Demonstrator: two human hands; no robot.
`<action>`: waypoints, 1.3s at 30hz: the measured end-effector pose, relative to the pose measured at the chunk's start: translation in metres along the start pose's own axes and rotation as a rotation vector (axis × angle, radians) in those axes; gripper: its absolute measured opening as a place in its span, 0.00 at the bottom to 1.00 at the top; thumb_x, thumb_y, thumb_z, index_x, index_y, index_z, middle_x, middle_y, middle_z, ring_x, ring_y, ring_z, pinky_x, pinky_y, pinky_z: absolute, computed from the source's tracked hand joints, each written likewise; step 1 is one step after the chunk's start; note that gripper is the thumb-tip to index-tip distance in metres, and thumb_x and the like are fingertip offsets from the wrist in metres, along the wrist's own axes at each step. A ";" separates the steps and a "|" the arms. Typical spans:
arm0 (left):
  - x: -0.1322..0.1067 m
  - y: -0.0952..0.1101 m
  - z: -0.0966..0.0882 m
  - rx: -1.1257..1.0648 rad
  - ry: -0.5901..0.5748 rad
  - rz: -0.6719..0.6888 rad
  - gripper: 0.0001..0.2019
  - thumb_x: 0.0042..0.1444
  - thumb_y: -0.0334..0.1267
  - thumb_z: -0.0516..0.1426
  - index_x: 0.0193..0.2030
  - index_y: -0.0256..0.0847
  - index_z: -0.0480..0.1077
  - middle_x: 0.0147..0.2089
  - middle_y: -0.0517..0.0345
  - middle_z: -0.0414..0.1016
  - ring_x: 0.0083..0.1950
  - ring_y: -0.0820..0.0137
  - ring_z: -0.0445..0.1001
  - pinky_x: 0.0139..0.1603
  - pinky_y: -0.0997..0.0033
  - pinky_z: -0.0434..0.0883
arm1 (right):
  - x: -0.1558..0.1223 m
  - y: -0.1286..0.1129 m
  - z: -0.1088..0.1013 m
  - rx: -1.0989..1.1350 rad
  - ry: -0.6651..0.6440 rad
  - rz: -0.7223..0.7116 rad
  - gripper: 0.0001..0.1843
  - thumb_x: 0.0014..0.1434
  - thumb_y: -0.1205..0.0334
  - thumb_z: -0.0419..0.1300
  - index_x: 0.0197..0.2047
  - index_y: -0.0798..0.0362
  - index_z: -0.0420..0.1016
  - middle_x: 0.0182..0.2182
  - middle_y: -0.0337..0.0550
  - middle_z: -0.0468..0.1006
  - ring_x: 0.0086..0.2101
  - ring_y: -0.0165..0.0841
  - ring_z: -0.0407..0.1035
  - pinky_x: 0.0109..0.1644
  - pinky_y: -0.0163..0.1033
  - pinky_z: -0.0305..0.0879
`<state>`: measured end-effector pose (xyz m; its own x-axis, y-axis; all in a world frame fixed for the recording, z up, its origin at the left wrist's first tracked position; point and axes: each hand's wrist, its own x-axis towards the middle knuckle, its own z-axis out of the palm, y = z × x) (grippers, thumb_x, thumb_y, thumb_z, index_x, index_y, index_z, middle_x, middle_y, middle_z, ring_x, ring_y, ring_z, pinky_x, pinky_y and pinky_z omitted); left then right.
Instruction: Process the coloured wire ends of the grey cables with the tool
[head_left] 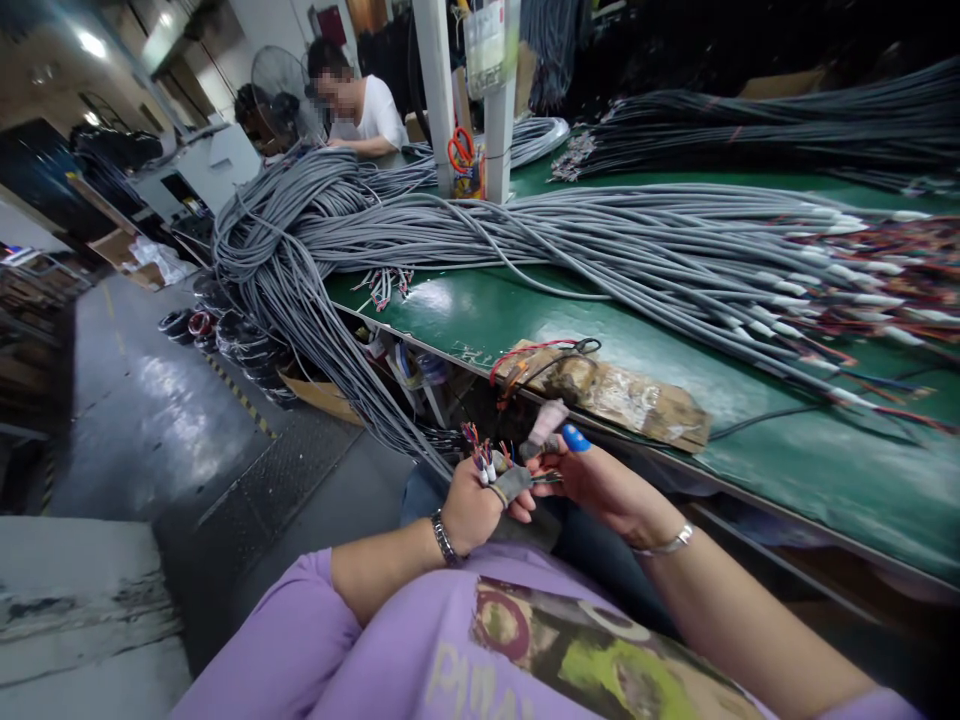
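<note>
My left hand (480, 500) is closed around the ends of several grey cables (431, 452), whose thin coloured wires (471, 436) and white sleeves (487, 468) stick up out of the fist. A grey cover wraps the left thumb. Close beside it, my right hand (585, 478) has its fingers pinched at coloured wires (546, 478) that reach across from the left hand. Blue tape (575, 438) is on one right fingertip, and pale and grey covers (547, 425) are on other fingers. Both hands are in front of my body, at the near edge of the green table (450, 310).
A large bundle of grey cables (480, 235) lies along the table and hangs over its left end. A taped wooden block (600, 390) with red and black leads rests near the edge. Dark cables (750, 125) lie behind. A person (375, 115) sits beyond a white post (435, 90).
</note>
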<state>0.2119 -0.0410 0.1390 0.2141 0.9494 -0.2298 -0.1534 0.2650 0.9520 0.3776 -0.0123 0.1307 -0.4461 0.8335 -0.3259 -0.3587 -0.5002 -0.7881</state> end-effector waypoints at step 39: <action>-0.003 -0.009 -0.012 0.056 -0.108 -0.069 0.24 0.43 0.58 0.64 0.27 0.34 0.69 0.22 0.52 0.75 0.22 0.68 0.74 0.26 0.70 0.72 | -0.017 0.016 0.028 -0.313 0.172 -0.215 0.22 0.47 0.41 0.66 0.25 0.51 0.69 0.18 0.37 0.68 0.21 0.29 0.60 0.27 0.37 0.59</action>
<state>0.2016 -0.0444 0.1284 0.3257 0.9046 -0.2752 -0.0808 0.3166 0.9451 0.3562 -0.0411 0.1386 -0.2352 0.9516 -0.1980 -0.1502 -0.2368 -0.9599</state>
